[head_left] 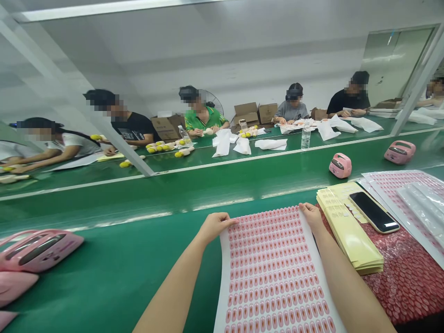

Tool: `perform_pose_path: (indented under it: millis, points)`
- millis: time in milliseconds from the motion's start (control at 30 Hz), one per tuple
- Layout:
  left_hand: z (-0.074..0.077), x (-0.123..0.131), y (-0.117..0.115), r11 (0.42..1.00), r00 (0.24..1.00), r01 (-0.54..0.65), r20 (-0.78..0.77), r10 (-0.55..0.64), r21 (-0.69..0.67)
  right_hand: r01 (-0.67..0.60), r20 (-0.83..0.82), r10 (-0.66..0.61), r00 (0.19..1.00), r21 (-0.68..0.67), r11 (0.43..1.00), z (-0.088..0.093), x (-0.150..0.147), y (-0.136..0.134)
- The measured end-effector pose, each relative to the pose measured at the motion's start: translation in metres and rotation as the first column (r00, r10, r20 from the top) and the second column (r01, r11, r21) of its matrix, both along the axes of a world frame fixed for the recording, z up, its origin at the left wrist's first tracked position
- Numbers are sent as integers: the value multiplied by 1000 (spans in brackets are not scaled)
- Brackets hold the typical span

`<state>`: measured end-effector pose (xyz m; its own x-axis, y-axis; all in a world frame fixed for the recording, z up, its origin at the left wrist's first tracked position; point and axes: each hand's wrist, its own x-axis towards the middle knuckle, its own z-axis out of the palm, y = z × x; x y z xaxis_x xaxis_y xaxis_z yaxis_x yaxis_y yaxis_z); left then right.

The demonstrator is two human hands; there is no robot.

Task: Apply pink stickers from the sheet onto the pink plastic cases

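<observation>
Between my two hands hangs a large white sticker sheet (270,268) covered in rows of small pink oval stickers, each with a reddish mark. My left hand (215,226) pinches its far left corner, thumb on top. At the far right corner, my right hand (311,215) grips the edge the same way. The sheet's near end runs out of the bottom of the view. Right of my right hand lie a stack of yellow backing sheets (354,236) and a phone (374,212).
Pink toy-like cases (41,252) sit at the left, and two more pink cases (340,165) are at the right. More sticker sheets (398,182) and red bubble wrap (412,268) lie at the right. Across the green conveyor (208,178), several people work among white bags and yellow-tipped items.
</observation>
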<state>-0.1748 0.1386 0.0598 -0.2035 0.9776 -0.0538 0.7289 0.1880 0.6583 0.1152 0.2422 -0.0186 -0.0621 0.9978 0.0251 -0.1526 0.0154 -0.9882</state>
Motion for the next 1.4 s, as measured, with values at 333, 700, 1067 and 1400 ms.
perform_pose_path:
  millis: [333,700,1067,1400]
  points:
    - [0,-9,-13,998,969,58,243,-50,-24,24,14,-24,1000,-1,1000,-3,4,5]
    - [8,-6,-9,984,988,139,87,-130,-115,-40,-10,40,999,-31,999,-3,4,4]
    - [22,37,21,910,929,300,-130,-347,-286,-101,-53,99,994,-48,994,3,3,-1]
    - [27,51,28,849,885,435,-32,-464,-300,-139,-77,135,988,-42,989,2,1,-1]
